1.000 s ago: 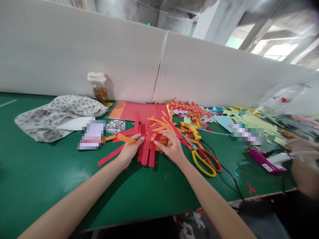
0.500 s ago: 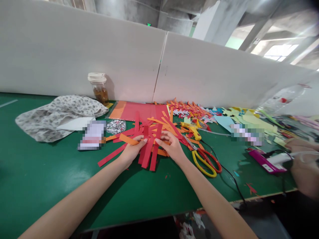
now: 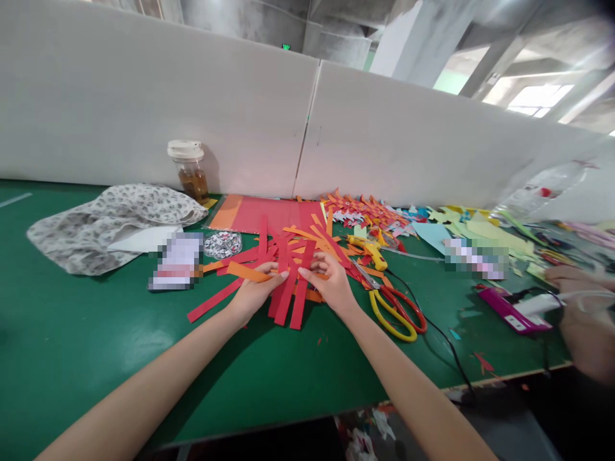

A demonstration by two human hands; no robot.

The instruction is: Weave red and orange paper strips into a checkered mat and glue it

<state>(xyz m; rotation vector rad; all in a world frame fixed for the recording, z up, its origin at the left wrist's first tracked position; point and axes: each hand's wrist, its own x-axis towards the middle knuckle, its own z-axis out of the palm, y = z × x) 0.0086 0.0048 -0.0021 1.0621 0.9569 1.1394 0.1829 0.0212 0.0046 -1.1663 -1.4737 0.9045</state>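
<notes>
Both hands are closed over a group of paper strips at the middle of the table. My left hand (image 3: 252,294) pinches an orange paper strip (image 3: 245,271) that sticks out to its left; its thumb tip touches a red paper strip (image 3: 284,301). My right hand (image 3: 331,285) has its thumb pressed on another red paper strip (image 3: 301,298), which slants upright. A bit of orange shows between its fingers; I cannot tell if it is the same orange strip. Loose red and orange strips (image 3: 211,301) lie beneath and behind the hands.
Scissors (image 3: 394,314) with red and yellow handles lie right of my right hand, beside a yellow glue gun (image 3: 375,253). Left are a bag of googly eyes (image 3: 222,244), a patterned cloth (image 3: 110,224) and a jar (image 3: 189,173). A person's hand (image 3: 589,320) is near a purple power strip (image 3: 514,310).
The left thumb has slid slightly right along the red strips. The right-hand red strip now tilts a little more to the right at its top.
</notes>
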